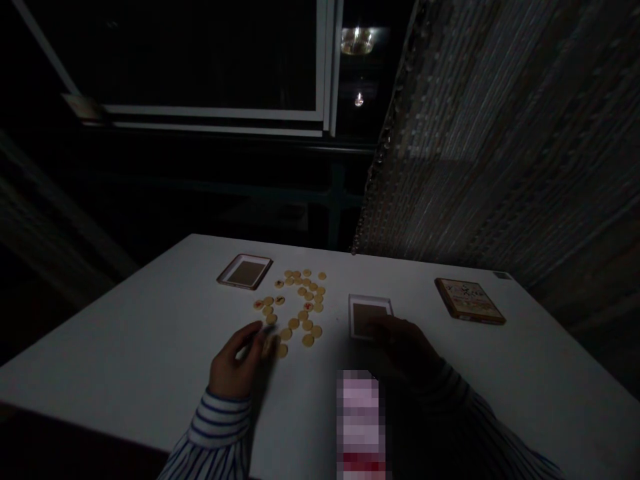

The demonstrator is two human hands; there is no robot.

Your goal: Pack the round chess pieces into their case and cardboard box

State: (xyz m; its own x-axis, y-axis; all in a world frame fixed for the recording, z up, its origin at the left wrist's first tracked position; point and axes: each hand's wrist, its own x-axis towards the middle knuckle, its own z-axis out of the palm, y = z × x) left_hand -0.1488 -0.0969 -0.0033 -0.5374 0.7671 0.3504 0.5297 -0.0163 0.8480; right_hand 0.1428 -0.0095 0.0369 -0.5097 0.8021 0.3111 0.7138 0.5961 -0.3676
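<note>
Left hand point(234, 365): fingers curled, tips down on the nearest tokens point(307, 325). Too dark to tell whether your grip has one pinched or just rests on them. Striped sleeve point(220, 427) runs back from that wrist.

Tokens: small flat round discs, pale yellow, smooth-looking. A few show a red or dark mark on the face, the rest are plain. All lie flat on the counter point(150, 333) in a loose scatter. The scatter starts at your left fingertips, and its long axis runs away from that grip and slightly right.

Right hand point(406, 347): in deep shadow, fingers at the near edge of the shallow tray point(371, 312). Can't tell if that grip is closed on the rim or lying loose. The tray is rectangular with a pale rim and a brown inside. It sits just ahead of your right grip, right of the tokens.

Second tray point(245, 271): same build, ahead of your left grip, beyond the scatter's left side, long axis roughly left-right.

Printed box point(469, 300): flat, brown-edged, pale picture on top. It's well right of your right grip, long axis running diagonally from far-left to near-right.

Counter is white, smooth and matte. There's a woven, ribbed curtain point(500, 133) beyond it on the right and a pale window frame point(215, 112) straight ahead.
</note>
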